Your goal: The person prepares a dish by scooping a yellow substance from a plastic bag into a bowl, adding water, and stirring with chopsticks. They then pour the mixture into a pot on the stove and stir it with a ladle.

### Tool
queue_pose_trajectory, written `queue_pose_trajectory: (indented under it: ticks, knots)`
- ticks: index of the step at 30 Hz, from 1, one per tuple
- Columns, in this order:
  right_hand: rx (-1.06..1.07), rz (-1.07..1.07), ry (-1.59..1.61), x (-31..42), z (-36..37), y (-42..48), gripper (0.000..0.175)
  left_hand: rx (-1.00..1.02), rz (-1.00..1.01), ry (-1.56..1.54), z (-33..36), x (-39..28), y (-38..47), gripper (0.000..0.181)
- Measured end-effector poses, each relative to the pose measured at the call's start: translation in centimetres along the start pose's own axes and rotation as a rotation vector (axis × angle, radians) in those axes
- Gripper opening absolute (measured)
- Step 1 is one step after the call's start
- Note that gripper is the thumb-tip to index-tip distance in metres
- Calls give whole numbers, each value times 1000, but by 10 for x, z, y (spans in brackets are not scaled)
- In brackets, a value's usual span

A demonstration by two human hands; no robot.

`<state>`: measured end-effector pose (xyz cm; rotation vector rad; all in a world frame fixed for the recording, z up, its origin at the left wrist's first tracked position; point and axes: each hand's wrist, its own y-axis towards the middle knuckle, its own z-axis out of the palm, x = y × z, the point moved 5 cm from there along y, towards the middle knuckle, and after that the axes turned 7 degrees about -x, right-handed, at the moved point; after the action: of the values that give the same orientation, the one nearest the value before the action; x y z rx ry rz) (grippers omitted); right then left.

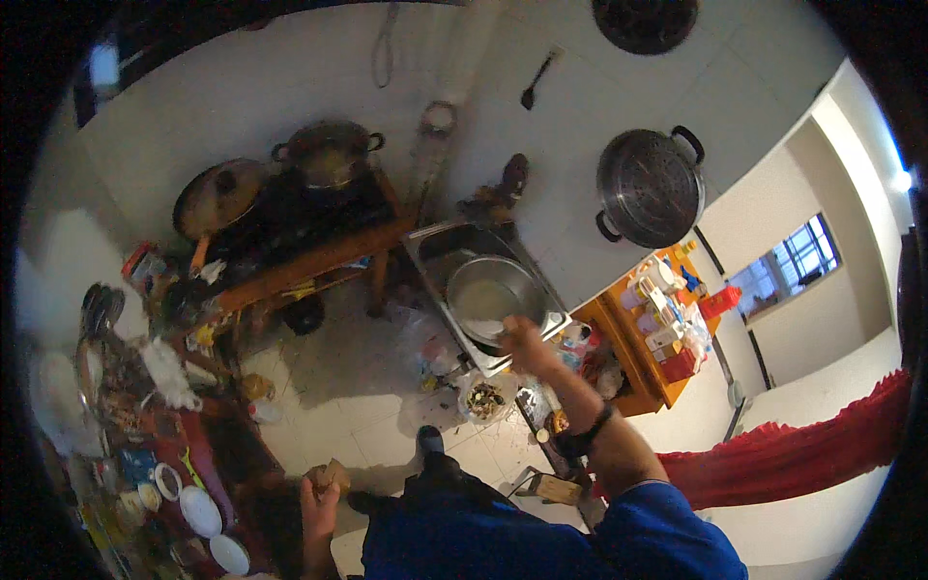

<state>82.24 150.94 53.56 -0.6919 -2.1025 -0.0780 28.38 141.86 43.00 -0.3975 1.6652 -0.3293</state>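
Note:
A wide metal pot [493, 301] with pale, cloudy contents sits in a stainless-steel frame [471, 355] that looks like a sink unit. At the pot's near right rim is my right hand [520, 344], its fingers curled. Blur hides whether it grips the rim or something small. My left hand [322, 500] is low on the left, away from the pot, with its thumb and fingers around a crumpled brown piece [333, 475] whose material is unclear.
Left of the sink unit, a wooden table [319, 268] carries a two-handled pot [328, 156] and a round lidded pan [221, 196]. A perforated steamer pot [649, 188] hangs on the wall. A bag of scraps [486, 400] is below. Bottles crowd a wooden cabinet [631, 355].

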Motion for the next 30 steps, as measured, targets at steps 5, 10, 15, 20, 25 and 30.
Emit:
queue_pose_trajectory:
  ticks: [5, 10, 15, 20, 25, 30]
  knots:
    - [-733, -155, -76, -49, -263, 71, 36, 149, -68, 269, 101, -26, 21, 74]
    - [-1073, -108, -210, -38, -377, 111, 60, 254, 45, 195, 214, -71, 31, 49]
    - [-900, -77, -254, -13, -385, 131, 40, 267, 144, 238, 257, -105, 41, 50]
    - [-988, -76, 24, -6, -380, 122, 28, 248, 93, 245, 253, -111, 45, 50]
    - [-1113, -291, -56, 6, -392, 113, 29, 210, 105, 317, 245, -102, 68, 48]
    - [-1030, -264, 31, 17, -386, 94, 22, 229, 178, 372, 247, -111, 83, 50]
